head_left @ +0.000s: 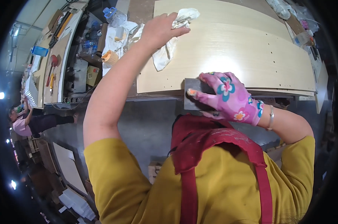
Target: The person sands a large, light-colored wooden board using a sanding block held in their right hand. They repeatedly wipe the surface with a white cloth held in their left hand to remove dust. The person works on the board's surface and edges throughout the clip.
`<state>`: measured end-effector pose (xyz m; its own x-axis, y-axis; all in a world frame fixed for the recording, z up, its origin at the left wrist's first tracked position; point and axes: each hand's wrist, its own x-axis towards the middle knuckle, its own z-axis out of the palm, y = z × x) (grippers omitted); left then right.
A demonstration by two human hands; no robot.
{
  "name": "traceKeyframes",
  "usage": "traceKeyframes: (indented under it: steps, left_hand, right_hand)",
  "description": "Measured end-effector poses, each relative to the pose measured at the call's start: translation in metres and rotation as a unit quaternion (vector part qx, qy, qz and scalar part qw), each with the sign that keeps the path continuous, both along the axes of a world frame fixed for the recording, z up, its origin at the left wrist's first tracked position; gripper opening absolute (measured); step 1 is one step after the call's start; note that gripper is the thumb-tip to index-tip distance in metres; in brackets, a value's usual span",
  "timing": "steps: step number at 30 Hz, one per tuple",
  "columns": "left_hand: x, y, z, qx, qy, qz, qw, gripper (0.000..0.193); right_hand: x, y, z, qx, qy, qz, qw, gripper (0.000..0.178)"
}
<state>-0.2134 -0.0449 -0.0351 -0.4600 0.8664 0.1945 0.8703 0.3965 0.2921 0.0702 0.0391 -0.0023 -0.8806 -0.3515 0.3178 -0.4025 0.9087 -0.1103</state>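
A pale wood-look panel (pixel 228 48) with small dark holes lies on the workbench in front of me. My left hand (pixel 161 30), bare, is on its far left part, its fingers closed on a crumpled white cloth (pixel 165 55) that spreads out under the palm. At the panel's near edge my right hand (pixel 228 95), in a pink flowered glove, grips a flat dark-grey rectangular piece (pixel 190 100). Thumb and fingers lie over that piece and hide part of it; its exact kind I cannot make out.
Left of the panel are a clear bottle with a blue cap (pixel 114 16), an orange cup-like container (pixel 110 58) and a white cloth with a small yellowish block (pixel 120 33). Clear plastic containers (pixel 303 38) stand at the far right. Another person (pixel 25 121) works at a left-hand bench.
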Motion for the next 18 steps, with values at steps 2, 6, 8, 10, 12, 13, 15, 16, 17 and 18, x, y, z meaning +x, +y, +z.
traceKeyframes:
  steps: [2, 6, 8, 10, 12, 13, 15, 16, 17, 18]
  left_hand:
    - [0.000, 0.012, -0.006, 0.030, 0.001, -0.022, 0.999, 0.061]
    - [0.003, 0.008, 0.000, 0.052, -0.024, -0.039, 0.998, 0.059]
    - [0.002, 0.003, -0.002, 0.073, -0.007, -0.041, 0.996, 0.054]
    - [0.004, 0.008, 0.001, 0.061, -0.016, -0.062, 0.996, 0.050]
    - [0.005, 0.012, -0.001, 0.046, -0.005, -0.058, 0.997, 0.049]
    - [0.004, 0.011, -0.002, 0.046, 0.000, -0.060, 0.997, 0.049]
    - [0.004, 0.010, -0.004, 0.053, 0.007, -0.061, 0.997, 0.048]
    - [0.003, 0.014, -0.005, 0.059, 0.005, -0.068, 0.996, 0.049]
    - [0.001, 0.019, -0.004, 0.062, 0.009, -0.082, 0.995, 0.049]
    - [-0.002, 0.022, -0.006, 0.061, 0.009, -0.093, 0.994, 0.049]
  right_hand:
    - [-0.021, -0.019, -0.005, -0.048, -0.047, 0.025, 0.997, 0.046]
    - [-0.087, -0.092, -0.023, -0.236, 0.055, 0.069, 0.968, 0.020]
    - [-0.077, -0.094, -0.027, -0.195, 0.071, 0.016, 0.978, 0.018]
    - [-0.027, -0.043, -0.033, -0.201, 0.077, -0.036, 0.976, 0.027]
    - [0.044, 0.022, -0.042, -0.182, 0.090, -0.147, 0.968, 0.042]
    - [0.083, 0.050, -0.021, -0.091, 0.078, -0.263, 0.957, 0.048]
    - [0.154, 0.103, -0.023, -0.047, 0.126, -0.433, 0.892, 0.052]
    - [0.177, 0.116, -0.023, -0.023, 0.151, -0.518, 0.842, 0.055]
    - [0.177, 0.116, -0.022, -0.042, 0.132, -0.562, 0.815, 0.050]
    - [0.167, 0.105, -0.032, -0.118, 0.151, -0.509, 0.839, 0.053]
